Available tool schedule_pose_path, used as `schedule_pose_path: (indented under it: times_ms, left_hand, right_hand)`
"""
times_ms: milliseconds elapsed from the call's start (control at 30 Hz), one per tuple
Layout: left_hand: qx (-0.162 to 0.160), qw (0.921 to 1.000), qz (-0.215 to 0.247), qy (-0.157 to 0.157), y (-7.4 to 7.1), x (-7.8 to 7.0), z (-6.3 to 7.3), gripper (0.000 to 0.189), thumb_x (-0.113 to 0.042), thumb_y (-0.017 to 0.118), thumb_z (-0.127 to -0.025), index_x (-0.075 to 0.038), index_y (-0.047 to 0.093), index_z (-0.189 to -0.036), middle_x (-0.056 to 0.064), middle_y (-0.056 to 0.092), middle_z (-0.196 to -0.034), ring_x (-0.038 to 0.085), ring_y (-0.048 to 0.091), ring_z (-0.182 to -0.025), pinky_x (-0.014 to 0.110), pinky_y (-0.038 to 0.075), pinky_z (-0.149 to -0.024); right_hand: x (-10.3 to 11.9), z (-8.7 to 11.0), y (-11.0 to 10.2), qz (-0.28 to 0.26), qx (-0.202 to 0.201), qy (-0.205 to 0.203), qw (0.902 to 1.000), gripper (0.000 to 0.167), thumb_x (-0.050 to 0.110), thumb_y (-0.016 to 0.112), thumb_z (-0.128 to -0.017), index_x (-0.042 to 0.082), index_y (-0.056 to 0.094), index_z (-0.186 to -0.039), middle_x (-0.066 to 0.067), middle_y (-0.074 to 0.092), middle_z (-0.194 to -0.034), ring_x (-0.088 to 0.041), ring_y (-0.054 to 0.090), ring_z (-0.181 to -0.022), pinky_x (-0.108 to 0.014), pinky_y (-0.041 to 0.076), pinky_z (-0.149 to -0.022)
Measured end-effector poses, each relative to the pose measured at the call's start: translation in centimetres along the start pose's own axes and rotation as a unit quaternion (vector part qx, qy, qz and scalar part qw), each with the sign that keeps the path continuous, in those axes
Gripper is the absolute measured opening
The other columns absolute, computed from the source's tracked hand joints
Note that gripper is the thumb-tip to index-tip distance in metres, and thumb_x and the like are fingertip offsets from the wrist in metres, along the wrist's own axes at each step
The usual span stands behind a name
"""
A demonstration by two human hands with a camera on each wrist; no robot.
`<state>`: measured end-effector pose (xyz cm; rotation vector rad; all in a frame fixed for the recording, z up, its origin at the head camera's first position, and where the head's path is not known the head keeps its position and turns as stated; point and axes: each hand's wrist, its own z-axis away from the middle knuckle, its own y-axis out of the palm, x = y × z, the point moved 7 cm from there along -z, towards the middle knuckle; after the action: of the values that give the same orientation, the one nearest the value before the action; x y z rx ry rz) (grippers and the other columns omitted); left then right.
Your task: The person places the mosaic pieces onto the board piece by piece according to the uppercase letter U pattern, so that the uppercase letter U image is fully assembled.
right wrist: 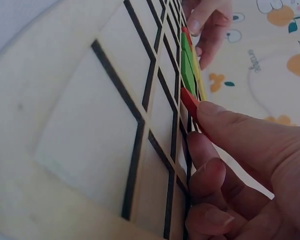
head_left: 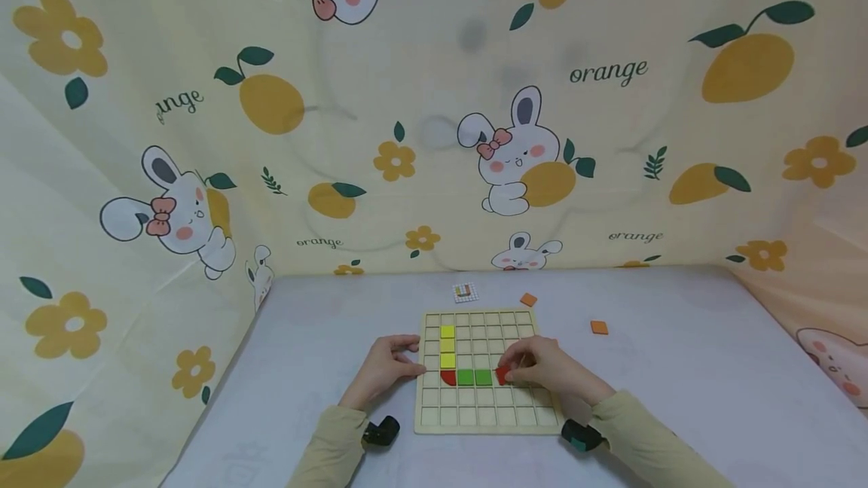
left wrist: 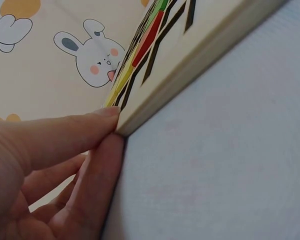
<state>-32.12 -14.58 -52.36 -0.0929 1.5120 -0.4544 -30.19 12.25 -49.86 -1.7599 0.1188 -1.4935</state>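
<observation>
A wooden grid board (head_left: 488, 418) lies on the table. My left hand (head_left: 386, 367) holds its left edge, thumb on the top face and fingers against the side. Between thumb and fingers my right hand (head_left: 545, 367) pinches a red tile (head_left: 502, 375), which sits over the row of green tiles, just right of them; the left wrist view leaves it out. On the board, yellow tiles (head_left: 447, 346) form a column. Below them comes a red tile with a rounded corner (head_left: 448, 378), followed rightward by two green tiles (head_left: 474, 377).
Behind the board lies a small card (head_left: 465, 292) printed with a coloured pattern on a grid. Orange tiles (head_left: 599, 327) lie on the white tabletop (head_left: 678, 367) behind and right of the board. A printed curtain (head_left: 434, 194) hangs at the back and sides.
</observation>
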Motion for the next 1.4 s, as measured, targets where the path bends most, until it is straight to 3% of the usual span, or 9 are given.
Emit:
schedule_pose_path:
  times_ms: [433, 1100, 1267, 1400]
  left_hand:
    - [0.000, 1.0000, 0.004, 0.003, -0.2, -0.2, 0.0, 0.058, 0.000, 0.081, -0.072, 0.004, 0.058, -0.126, 0.011, 0.060, -0.107, 0.014, 0.061, -0.070, 0.027, 0.054, -0.064]
    - [-0.004, 0.9999, -0.006, 0.008, -0.1, -0.2, -0.1, 0.058, -0.002, 0.082, -0.071, 0.003, 0.059, -0.125, 0.009, 0.061, -0.106, 0.014, 0.061, -0.071, 0.026, 0.053, -0.064]
    - [-0.005, 1.0000, -0.004, 0.004, -0.1, -0.1, 0.0, 0.058, -0.002, 0.082, -0.071, 0.002, 0.059, -0.125, 0.009, 0.061, -0.105, 0.014, 0.061, -0.071, 0.026, 0.053, -0.064]
    - [-0.005, 0.9999, -0.008, -0.005, 0.0, 0.0, 0.0, 0.058, -0.004, 0.082, -0.072, 0.001, 0.059, -0.125, 0.008, 0.060, -0.105, 0.015, 0.062, -0.072, 0.027, 0.053, -0.064]
  right_hand:
    - [0.5, -0.1, 0.1, 0.010, 0.007, -0.025, 0.9996, 0.017, 0.014, 0.074, -0.084, 0.013, 0.073, -0.101, 0.006, 0.059, -0.081, -0.012, 0.050, -0.069, -0.022, 0.042, -0.060]
    - [1.1, -0.2, 0.1, 0.010, -0.008, -0.058, 0.9982, 0.012, 0.007, 0.075, -0.082, 0.011, 0.073, -0.093, 0.005, 0.058, -0.076, -0.008, 0.049, -0.062, -0.022, 0.043, -0.057]
    - [0.9, 0.0, -0.1, 0.008, 0.000, -0.034, 0.9994, 0.015, 0.009, 0.075, -0.083, 0.014, 0.073, -0.096, 0.004, 0.059, -0.079, -0.012, 0.051, -0.067, -0.023, 0.043, -0.059]
    - [0.3, 0.7, -1.6, 0.005, -0.013, -0.010, 0.9999, 0.019, 0.007, 0.073, -0.083, 0.013, 0.071, -0.101, 0.002, 0.060, -0.082, -0.017, 0.052, -0.073, -0.025, 0.044, -0.062]
